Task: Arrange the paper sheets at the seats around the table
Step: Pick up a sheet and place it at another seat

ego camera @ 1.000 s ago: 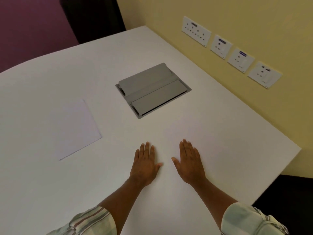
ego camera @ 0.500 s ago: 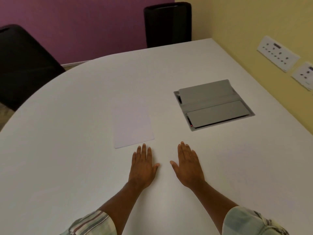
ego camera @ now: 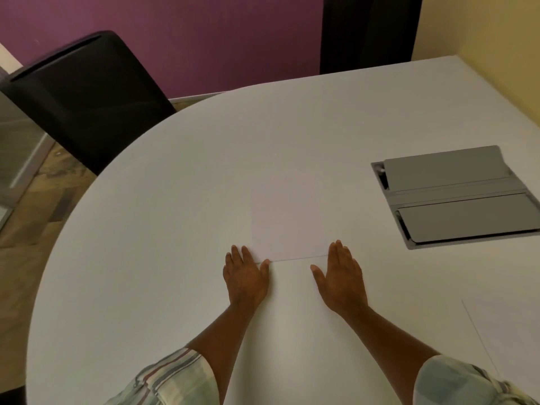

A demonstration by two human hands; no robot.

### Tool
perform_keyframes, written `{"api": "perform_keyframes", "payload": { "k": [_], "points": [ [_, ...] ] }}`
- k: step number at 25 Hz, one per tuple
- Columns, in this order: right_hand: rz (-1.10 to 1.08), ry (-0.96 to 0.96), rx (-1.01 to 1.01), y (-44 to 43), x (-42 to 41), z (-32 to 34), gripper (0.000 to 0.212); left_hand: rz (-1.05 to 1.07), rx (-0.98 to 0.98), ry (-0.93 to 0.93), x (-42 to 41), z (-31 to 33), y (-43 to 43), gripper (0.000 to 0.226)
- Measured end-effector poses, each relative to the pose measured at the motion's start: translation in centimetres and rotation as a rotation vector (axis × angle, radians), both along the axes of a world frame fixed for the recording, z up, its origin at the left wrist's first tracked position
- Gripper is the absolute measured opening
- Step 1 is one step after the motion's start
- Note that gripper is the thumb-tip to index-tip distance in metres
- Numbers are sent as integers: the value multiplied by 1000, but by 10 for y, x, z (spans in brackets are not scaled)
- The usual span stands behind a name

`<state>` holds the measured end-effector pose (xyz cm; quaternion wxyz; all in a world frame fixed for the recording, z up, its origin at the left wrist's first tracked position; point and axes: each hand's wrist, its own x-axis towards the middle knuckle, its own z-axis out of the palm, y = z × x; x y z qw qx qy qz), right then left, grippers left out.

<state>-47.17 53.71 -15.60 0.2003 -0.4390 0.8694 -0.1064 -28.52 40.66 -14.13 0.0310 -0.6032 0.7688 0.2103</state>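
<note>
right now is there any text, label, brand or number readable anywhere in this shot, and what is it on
None can be read.
paper sheet: blank white, no print shows.
second sheet at the right edge: blank too.
grey cable box set in the table: no label or brand visible.
black chairs: no tag or logo visible.

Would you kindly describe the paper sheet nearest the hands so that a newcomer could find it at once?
Start at the large white rounded table and its grey metal cable hatch on the right. Left of the hatch, a white rectangular paper sheet lies flat, its near edge between the left hand and the right hand. Unlike the second white sheet at the lower right edge, it sits centrally.
</note>
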Motion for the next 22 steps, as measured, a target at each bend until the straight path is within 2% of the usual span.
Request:
{"api": "perform_keyframes", "payload": {
  "k": [9,15,18,22],
  "points": [
    [-53,96,97,-28,7,-13,83,124,91,113,-14,-15,-12,69],
    [-43,123,142,-29,8,-15,84,201,91,290,-22,-7,-11,62],
    [-40,120,147,-29,8,-14,84,283,32,484,-29,-2,-14,51],
    [-20,102,156,-27,4,-15,84,572,201,838,-41,13,-47,47]
  ]
}}
